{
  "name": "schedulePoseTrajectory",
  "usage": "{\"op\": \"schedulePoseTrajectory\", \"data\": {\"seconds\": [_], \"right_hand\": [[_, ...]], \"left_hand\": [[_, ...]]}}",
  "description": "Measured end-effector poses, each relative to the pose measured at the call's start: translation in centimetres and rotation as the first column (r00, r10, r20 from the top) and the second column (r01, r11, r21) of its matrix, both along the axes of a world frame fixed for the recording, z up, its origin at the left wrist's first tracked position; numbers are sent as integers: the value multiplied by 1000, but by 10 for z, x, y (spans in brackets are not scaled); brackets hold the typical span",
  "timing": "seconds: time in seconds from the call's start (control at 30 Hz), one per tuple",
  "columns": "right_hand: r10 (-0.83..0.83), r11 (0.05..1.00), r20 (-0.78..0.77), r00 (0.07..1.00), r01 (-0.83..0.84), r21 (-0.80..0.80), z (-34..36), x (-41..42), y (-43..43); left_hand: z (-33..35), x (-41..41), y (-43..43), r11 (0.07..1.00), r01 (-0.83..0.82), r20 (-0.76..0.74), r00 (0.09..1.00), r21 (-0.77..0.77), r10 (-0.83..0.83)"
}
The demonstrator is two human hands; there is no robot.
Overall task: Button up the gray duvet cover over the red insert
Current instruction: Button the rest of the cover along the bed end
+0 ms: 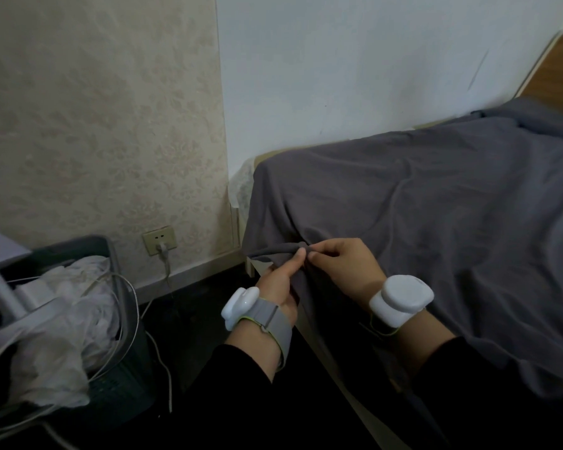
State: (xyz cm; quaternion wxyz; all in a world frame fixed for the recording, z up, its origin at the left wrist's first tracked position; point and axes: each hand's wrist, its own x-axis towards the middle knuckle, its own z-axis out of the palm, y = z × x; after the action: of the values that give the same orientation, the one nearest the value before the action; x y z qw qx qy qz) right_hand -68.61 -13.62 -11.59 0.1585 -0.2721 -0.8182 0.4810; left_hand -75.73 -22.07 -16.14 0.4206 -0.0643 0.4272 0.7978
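At the bed's near corner, pinching one gray duvet cover [420, 196] with two hands: left hand [278, 280], right hand [345, 264]. Both grips clamping its bunched edge. Lying lengthwise toward the headboard [556, 73].

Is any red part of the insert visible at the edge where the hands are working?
No. Both the left hand and the right hand pinch the gray duvet cover, and only gray fabric shows there.
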Motion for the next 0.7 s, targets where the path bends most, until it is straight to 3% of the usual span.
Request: {"op": "schedulePoseTrajectory", "data": {"seconds": [0.17, 0.37, 0.6, 0.7], "right_hand": [[11, 1000, -36, 999, -11, -9, -1, 4, -1], [-67, 997, -38, 997, 66, -31, 3, 5, 10], [29, 965, -75, 997, -47, -257, 8, 13, 0], [-14, 930, -111, 994, -28, -366, 11, 16, -3]], "left_hand": [[-4, -1, 1, 999, -13, -34, 999, 30, 14], [2, -3, 0, 990, -140, -42, 989, 27, 141], [7, 1, -1, 993, -116, -20, 993, 31, 117], [5, 0, -1, 990, -138, -41, 989, 31, 139]]}}
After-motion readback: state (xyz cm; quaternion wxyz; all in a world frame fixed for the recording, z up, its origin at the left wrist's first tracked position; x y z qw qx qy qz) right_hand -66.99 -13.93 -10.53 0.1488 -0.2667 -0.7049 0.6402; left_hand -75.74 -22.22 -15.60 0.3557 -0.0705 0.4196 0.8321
